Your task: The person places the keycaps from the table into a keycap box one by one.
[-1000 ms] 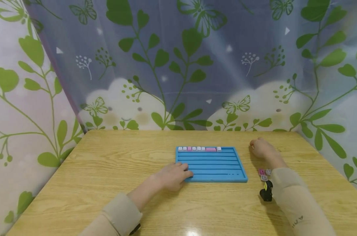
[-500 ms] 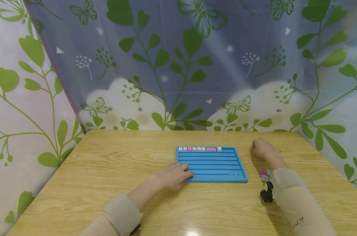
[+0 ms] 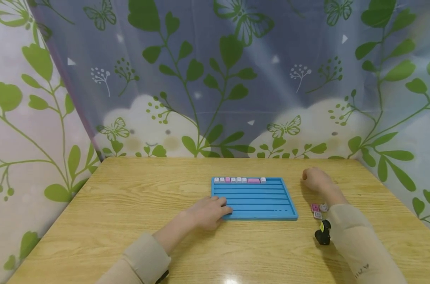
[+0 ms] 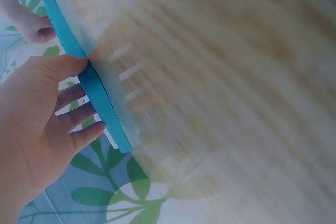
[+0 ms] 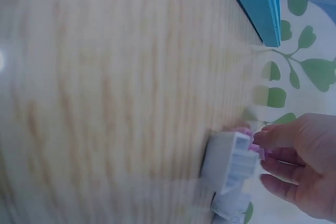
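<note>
Hardly anything has moved over the last second: only the right hand (image 3: 317,180) sits slightly farther right. Between both hands lies the blue tray (image 3: 255,206), a row of white and pink keycaps (image 3: 239,180) along its far edge. On its near left corner rests the left hand (image 3: 208,213), fingers spread and relaxed. The right fingers bend; whether they grip anything, I cannot tell. Three loose keycaps (image 3: 315,208) lie on the wooden table (image 3: 137,189) near that wrist.

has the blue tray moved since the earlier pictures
No: in the head view, judged by the back edge of the wooden table, the blue tray shows no visible shift in any direction.
</note>
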Tool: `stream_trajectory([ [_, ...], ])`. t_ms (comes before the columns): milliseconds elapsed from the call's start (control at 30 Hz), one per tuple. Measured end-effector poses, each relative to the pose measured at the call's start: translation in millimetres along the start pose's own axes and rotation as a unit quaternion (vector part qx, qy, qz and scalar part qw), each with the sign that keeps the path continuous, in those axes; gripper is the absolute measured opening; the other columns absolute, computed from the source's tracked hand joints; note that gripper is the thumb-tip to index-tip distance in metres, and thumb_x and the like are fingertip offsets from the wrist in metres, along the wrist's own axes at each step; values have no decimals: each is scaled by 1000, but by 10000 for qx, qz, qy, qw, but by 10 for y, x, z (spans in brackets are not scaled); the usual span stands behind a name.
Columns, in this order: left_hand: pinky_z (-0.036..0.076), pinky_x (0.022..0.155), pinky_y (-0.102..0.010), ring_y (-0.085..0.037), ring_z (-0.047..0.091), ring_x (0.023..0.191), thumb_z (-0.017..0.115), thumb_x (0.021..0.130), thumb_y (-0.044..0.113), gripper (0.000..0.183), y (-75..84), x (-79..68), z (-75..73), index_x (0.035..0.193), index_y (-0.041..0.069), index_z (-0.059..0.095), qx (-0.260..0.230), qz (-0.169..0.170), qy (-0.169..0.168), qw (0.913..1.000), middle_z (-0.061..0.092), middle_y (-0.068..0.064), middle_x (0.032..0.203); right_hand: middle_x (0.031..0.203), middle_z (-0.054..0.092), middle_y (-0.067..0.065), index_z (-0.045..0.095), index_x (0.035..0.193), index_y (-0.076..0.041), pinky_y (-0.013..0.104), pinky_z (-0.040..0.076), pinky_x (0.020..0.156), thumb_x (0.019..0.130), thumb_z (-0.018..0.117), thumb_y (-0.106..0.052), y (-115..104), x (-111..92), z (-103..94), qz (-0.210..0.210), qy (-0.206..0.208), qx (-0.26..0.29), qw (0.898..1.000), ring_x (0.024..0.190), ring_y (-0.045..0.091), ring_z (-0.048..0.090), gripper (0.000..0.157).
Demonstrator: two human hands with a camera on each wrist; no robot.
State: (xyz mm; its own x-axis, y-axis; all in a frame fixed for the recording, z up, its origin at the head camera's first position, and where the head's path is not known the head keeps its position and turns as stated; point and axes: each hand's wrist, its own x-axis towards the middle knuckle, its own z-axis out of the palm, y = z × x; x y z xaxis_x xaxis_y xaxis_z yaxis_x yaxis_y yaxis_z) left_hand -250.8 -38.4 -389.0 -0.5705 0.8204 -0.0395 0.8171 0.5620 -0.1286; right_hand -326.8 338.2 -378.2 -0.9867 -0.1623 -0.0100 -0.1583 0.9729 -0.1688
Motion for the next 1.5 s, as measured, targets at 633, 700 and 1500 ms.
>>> stream_trajectory([
  [633, 43, 76, -26, -13, 45, 85, 55, 93, 21, 32, 11, -6, 9, 125, 19, 56, -14, 5, 32, 10000, 50, 0, 102, 102, 54, 33, 55, 104, 19, 52, 44, 84, 83, 49, 5, -279, 36, -66, -64, -81, 510, 9986, 99, 49, 49, 26],
  [700, 43, 76, -26, -13, 45, 85, 56, 93, 21, 32, 11, -4, 11, 125, 19, 56, -23, 6, 35, 10000, 50, 0, 102, 103, 54, 34, 55, 104, 19, 52, 43, 85, 84, 48, 4, -284, 38, -65, -93, -60, 485, 9988, 101, 49, 48, 27],
  [1500, 43, 74, -25, -13, 45, 83, 56, 93, 20, 31, 8, -13, 1, 124, 18, 57, -1, 15, 91, 10000, 50, 0, 100, 95, 60, 23, 60, 101, 8, 49, 47, 73, 86, 51, -3, -315, -20, -11, -355, 335, 537, 9974, 88, 39, 56, 20],
])
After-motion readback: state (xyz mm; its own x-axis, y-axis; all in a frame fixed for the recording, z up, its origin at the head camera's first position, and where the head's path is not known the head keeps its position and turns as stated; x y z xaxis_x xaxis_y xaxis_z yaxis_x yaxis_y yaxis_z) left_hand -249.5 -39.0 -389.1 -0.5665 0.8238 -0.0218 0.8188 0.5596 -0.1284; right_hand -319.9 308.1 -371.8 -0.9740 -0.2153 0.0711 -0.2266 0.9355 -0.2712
